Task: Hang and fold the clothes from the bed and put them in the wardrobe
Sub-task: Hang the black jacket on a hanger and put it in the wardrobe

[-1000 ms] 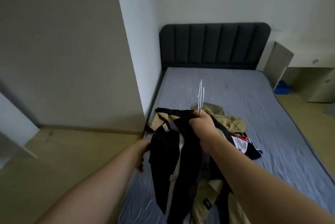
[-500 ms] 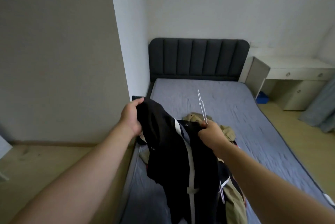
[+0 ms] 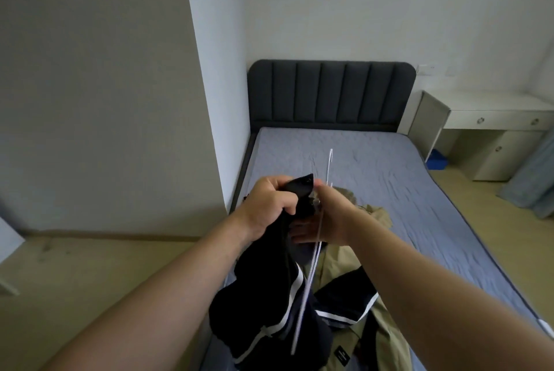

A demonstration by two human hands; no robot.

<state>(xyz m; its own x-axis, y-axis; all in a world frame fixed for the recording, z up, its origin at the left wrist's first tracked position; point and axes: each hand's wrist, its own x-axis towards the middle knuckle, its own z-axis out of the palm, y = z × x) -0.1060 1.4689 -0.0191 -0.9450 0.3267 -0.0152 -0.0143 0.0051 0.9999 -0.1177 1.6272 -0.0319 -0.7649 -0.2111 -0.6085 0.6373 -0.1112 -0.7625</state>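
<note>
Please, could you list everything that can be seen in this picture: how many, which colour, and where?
jacket: one, black with white stripes, held up over the near end of the bed
hanger: at least one, white wire, beside the jacket
garment: one, khaki, lying on the bed under the right arm
bed: one, grey-blue sheet, against the far wall
headboard: one, dark grey, far end of the bed
desk: one, white, right of the headboard
box: one, blue, under the desk
curtain: one, pale blue, right edge
floor: light wood, both sides of the bed
left hand: grips the jacket's top
right hand: holds the hanger
</note>
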